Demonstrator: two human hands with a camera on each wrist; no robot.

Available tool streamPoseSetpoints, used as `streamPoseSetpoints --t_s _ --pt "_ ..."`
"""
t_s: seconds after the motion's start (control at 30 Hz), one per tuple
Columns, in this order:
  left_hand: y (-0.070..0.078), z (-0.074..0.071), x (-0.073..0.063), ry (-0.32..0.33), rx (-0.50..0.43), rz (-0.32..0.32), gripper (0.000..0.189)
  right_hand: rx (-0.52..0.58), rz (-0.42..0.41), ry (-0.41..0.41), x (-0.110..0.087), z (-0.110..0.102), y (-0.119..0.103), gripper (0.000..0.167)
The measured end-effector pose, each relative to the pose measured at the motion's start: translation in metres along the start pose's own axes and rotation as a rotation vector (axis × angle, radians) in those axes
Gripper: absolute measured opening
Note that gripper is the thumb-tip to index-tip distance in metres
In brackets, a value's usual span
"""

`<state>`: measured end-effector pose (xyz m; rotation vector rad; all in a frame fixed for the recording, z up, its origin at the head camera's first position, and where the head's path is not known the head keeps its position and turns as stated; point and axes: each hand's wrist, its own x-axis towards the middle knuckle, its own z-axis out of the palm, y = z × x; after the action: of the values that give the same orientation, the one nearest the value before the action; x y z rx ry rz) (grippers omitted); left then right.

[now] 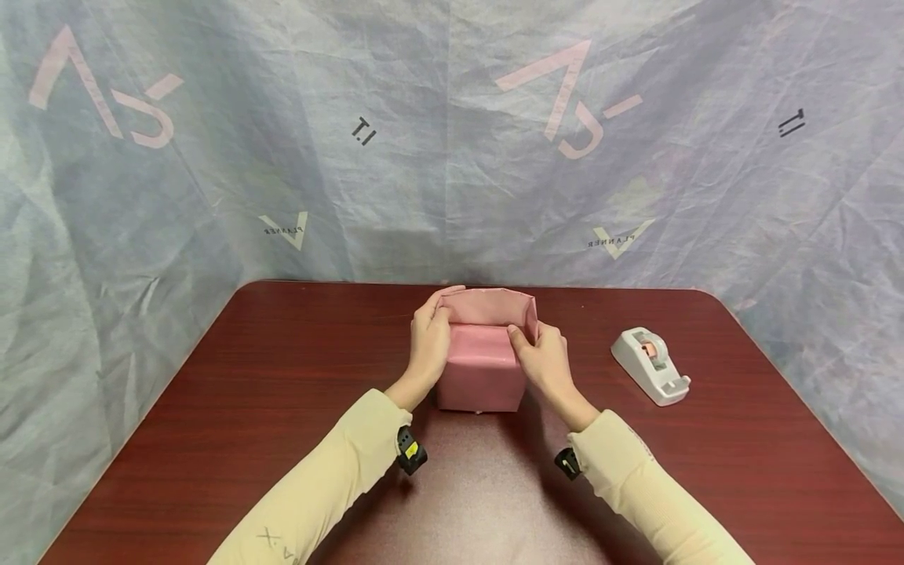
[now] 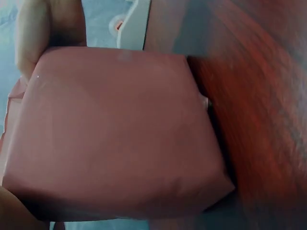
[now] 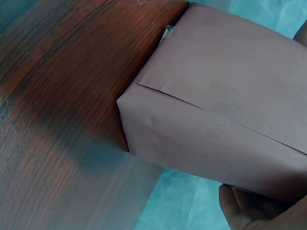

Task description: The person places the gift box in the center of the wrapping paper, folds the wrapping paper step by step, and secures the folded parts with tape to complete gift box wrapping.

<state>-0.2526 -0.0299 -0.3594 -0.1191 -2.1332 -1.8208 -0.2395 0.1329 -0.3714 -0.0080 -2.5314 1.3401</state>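
Observation:
A pink paper-wrapped box (image 1: 480, 384) stands on the table in the head view, with loose paper (image 1: 483, 306) rising in a raised flap around its top. My left hand (image 1: 429, 339) grips the left side of that paper near the top edge. On the opposite side my right hand (image 1: 547, 359) holds the paper, its thumb over the front edge and its fingers behind. Smooth paper fills most of the left wrist view. A long paper seam (image 3: 206, 111) runs along the box in the right wrist view, and a small piece of clear tape (image 3: 168, 32) sits at its bottom edge.
A white tape dispenser (image 1: 651, 365) with a roll in it stands to the right of the box. The dark red wooden table (image 1: 282, 377) ends at a rounded far edge, where a grey printed cloth (image 1: 438, 173) hangs behind it.

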Motion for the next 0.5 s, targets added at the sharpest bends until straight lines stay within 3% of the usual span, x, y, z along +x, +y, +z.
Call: streamPoseSetpoints --t_s 0.1,0.2,0.37,0.5 --pt "0.001 0.002 -0.001 -0.004 0.077 0.026 0.041 0.001 -0.002 -0.001 0.000 0.000 0.000 0.028" --pt "0.001 0.003 -0.003 -0.029 0.049 0.008 0.040 0.003 0.000 0.000 -0.001 0.001 -0.001 0.026" --pt "-0.002 0.000 -0.006 -0.079 -0.102 -0.097 0.051 0.020 0.013 -0.005 -0.002 0.002 -0.003 0.022" --pt "-0.006 -0.003 -0.012 -0.105 -0.108 -0.197 0.054 0.047 0.027 -0.023 -0.003 0.002 -0.005 0.022"
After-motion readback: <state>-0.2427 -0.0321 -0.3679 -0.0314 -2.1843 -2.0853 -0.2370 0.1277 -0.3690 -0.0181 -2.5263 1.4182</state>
